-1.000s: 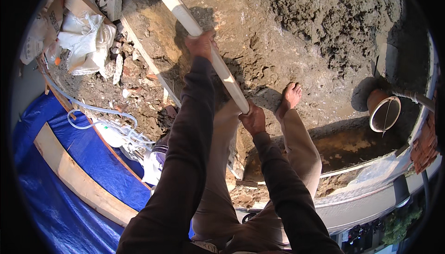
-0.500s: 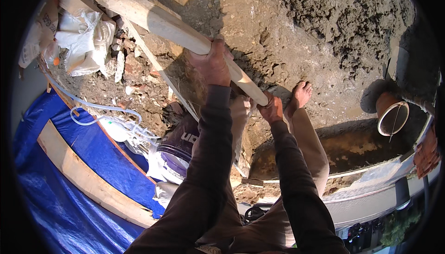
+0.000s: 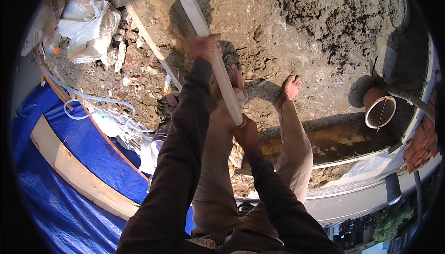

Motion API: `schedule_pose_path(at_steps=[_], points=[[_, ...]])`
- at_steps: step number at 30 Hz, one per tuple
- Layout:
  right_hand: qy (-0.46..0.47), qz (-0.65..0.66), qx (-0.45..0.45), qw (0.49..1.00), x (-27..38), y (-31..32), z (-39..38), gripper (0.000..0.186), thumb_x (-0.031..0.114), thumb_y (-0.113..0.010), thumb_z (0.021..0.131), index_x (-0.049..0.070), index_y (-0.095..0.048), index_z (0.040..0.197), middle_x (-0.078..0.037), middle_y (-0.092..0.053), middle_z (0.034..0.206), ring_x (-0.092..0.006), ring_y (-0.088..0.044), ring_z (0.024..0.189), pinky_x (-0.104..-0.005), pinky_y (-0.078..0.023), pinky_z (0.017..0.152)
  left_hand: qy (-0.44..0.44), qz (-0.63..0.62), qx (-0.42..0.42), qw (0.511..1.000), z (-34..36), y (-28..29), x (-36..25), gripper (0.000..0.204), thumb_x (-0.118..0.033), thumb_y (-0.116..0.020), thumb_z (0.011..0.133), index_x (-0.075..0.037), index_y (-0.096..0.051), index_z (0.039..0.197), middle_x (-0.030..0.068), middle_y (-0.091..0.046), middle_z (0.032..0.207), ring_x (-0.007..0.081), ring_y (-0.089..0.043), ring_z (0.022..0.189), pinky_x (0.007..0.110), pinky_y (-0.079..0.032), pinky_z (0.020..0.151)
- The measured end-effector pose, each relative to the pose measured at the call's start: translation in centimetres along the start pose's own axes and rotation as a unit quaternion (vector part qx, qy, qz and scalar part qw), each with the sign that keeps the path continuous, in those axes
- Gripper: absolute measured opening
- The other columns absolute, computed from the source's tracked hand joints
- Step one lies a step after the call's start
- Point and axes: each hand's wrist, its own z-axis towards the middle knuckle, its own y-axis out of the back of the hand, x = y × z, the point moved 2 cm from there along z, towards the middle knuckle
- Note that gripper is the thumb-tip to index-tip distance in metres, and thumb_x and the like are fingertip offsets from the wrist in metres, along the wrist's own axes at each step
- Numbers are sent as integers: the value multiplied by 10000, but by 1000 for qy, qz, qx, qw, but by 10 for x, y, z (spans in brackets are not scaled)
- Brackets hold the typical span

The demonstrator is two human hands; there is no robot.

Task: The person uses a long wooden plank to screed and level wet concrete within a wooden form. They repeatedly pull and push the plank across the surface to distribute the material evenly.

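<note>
Our own arms, legs and feet from above

We wear dark brown long sleeves reaching the wrists of the left hand (image 3: pixel 206 48) and right hand (image 3: pixel 245 133), tan trousers creased at the knees, a patterned waistband, and our feet are bare.

Single head view, looking steeply down, close.

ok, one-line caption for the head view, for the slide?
Barefoot person grips a long pale handle with left hand and right hand, standing on wet grey mortar beside a bucket.
</note>
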Motion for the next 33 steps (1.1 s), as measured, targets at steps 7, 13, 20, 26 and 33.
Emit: schedule_pose_path(at_steps=[7,13,20,26,33], points=[[-26,-152,-29,988,-70,35,-55,294,101,-652,621,79,-636,914,-203,-641,745,-399,-631,723,-473,-507,661,-21,-73,-4,997,-70,6,85,187,-19,-704,704,-28,-539,791,50,-519,624,164,-500,444,337,-432,395],[47,-99,-10,994,-51,30,27,213,131,-678,646,111,-609,846,-134,-635,741,-349,-629,715,-394,-484,621,-173,-122,-15,977,-87,2,-2,217,-12,-694,697,-19,-511,814,66,-528,627,157,-502,429,283,-426,398],[67,-177,33,981,-46,34,122,311,143,-656,679,158,-674,989,-153,-671,870,-352,-643,826,-413,-516,707,-188,-168,-50,966,23,-21,14,245,22,-672,707,-9,-473,846,76,-499,620,164,-477,425,318,-422,388],[-35,-40,50,997,-48,-7,56,301,101,-630,652,100,-616,953,-185,-648,810,-373,-628,808,-417,-499,719,-78,-51,-18,996,28,-8,20,225,-25,-683,712,0,-499,838,61,-481,585,180,-480,425,333,-395,370],[27,-140,-25,989,-41,28,29,325,129,-648,642,116,-628,966,-181,-645,780,-369,-636,772,-434,-505,684,-50,-76,13,996,-17,-4,13,146,-46,-682,733,-20,-559,807,71,-537,640,177,-506,465,337,-435,416]])
